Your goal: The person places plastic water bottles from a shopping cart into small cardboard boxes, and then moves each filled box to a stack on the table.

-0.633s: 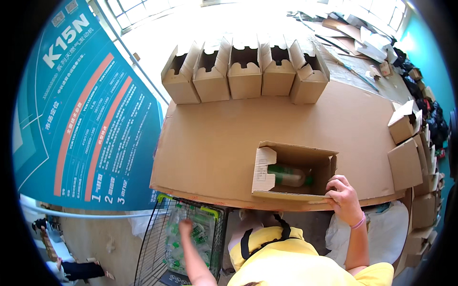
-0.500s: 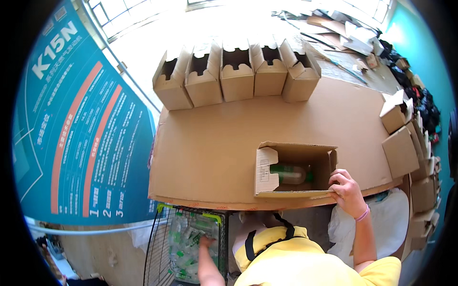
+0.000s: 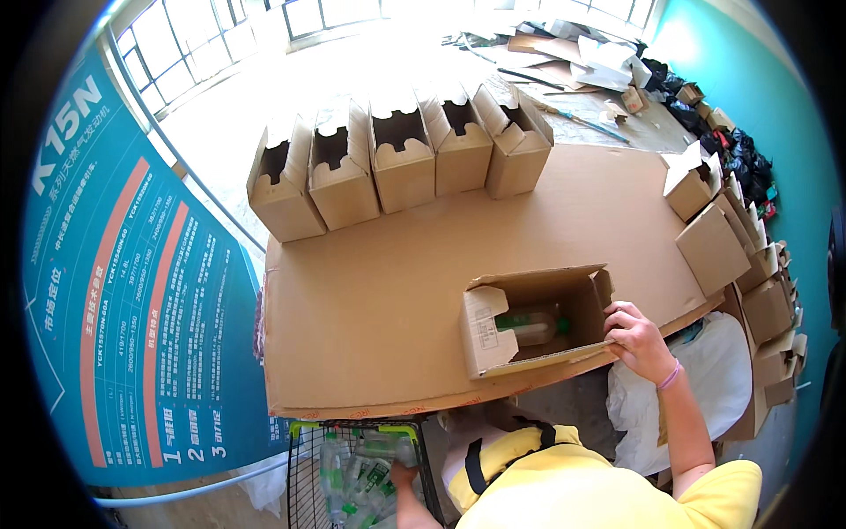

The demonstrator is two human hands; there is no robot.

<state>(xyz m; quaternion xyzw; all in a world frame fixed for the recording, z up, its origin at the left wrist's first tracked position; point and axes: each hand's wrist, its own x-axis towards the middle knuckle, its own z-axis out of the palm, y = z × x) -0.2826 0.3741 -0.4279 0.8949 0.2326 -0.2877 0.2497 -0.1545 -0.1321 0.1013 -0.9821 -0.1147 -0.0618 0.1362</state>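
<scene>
An open-topped cardboard box [image 3: 493, 361] stands near the front edge of the cardboard-covered table. Inside it lies a clear plastic bottle [image 3: 536, 331] with a green cap and label. My right hand [image 3: 636, 339] is closed on the box's right rim, fingers curled over the edge. Down to the left, my left hand [image 3: 404, 474] reaches among clear plastic bottles [image 3: 366, 476] with green caps in a black wire shopping cart [image 3: 301, 472]. Its fingers are hidden low against the bottles, so I cannot make out whether it grips one.
Several open cardboard boxes [image 3: 401, 172] stand in a row along the table's [image 3: 370, 309] far left side. More boxes [image 3: 718, 247] stack along the right edge. A tall blue-green banner [image 3: 132, 300] rises at left. White sacking [image 3: 696, 392] hangs at front right.
The whole view has shifted and tilted slightly with my head. My right hand stays on the box rim, and my left hand remains among the bottles in the cart.
</scene>
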